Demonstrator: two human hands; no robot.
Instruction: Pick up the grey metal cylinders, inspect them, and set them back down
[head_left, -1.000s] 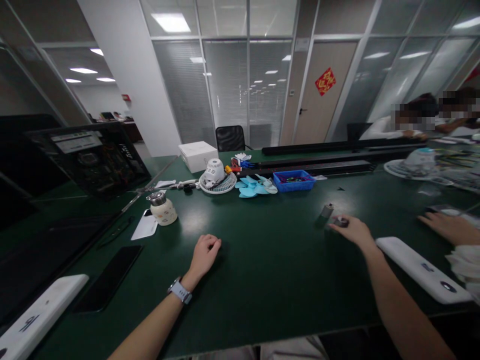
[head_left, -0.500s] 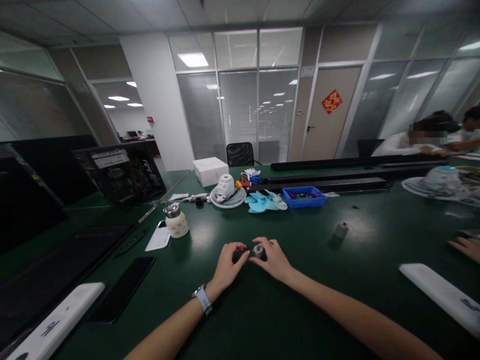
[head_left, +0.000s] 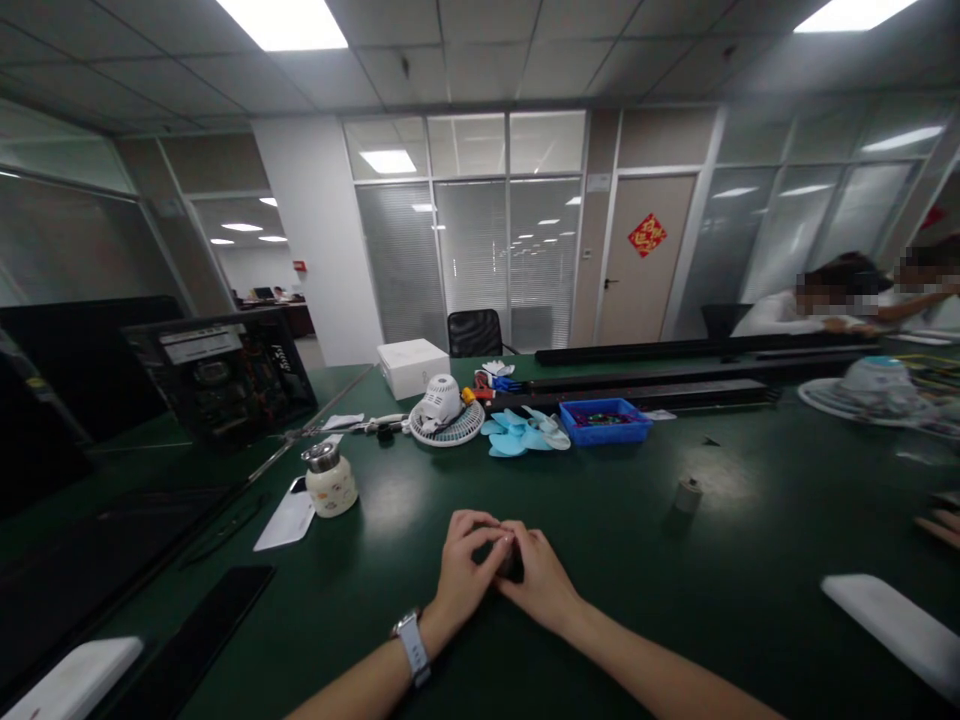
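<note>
Both hands meet over the green table (head_left: 405, 640), with fingertips close together around a small metal motor (head_left: 508, 563). Most of this motor is hidden behind the fingers. My right hand (head_left: 547, 588) is closed on it from the right. From the left, my left hand (head_left: 461, 568), with a watch (head_left: 412, 640) at its wrist, curls its thumb and fingers against the same motor. Farther right, a similar grey cylindrical motor (head_left: 688, 496) stands upright with its short shaft on top.
Ahead lie a white fan housing (head_left: 442, 410), light-blue fan blades (head_left: 516, 434) and a blue tray (head_left: 606, 428) of small parts. To the left stand a cream bottle (head_left: 331, 486) and an open computer case (head_left: 221, 375). Other people (head_left: 780, 312) sit at the far right.
My left hand has come right and closed onto the motor, joining my right hand. The camera view has tilted up, so things on the table appear lower.
</note>
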